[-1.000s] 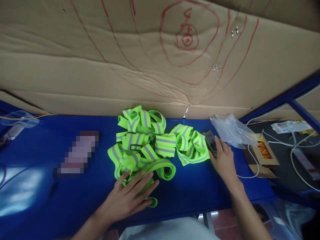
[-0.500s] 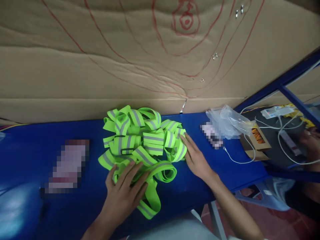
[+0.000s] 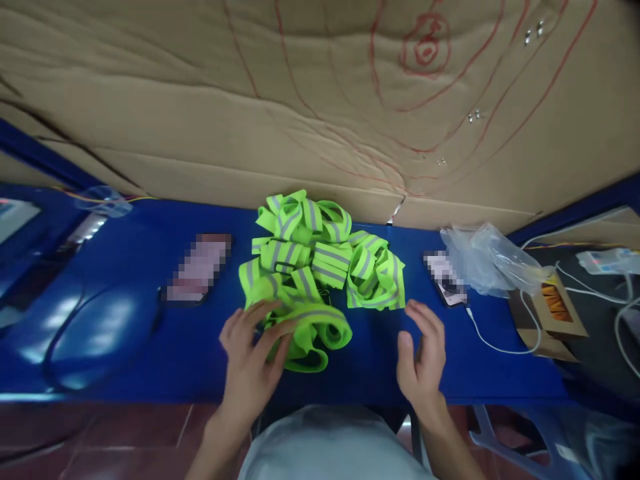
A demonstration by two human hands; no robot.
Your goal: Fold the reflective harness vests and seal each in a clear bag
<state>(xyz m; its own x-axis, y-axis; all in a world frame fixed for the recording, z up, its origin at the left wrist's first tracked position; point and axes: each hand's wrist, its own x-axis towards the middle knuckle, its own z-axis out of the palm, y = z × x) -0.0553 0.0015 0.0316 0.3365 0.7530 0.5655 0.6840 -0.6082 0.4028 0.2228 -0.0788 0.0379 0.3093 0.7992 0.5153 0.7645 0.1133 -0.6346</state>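
while the left hand (image 3: pixel 247 360) is at the near-left edge of the green reflective straps (image 3: pixel 332 257), fingers spread and curled, grip indeterminable, the right hand (image 3: pixel 424 353) is open and empty, just beside the pile's right-hand coil. the pile lies on the bench (image 3: pixel 480 373), beyond both palms; the left is nearer.

Clear plastic bag (image 3: pixel 480 257) against a pixelated phone (image 3: pixel 447 279), cardboard (image 3: pixel 310 167) behind.
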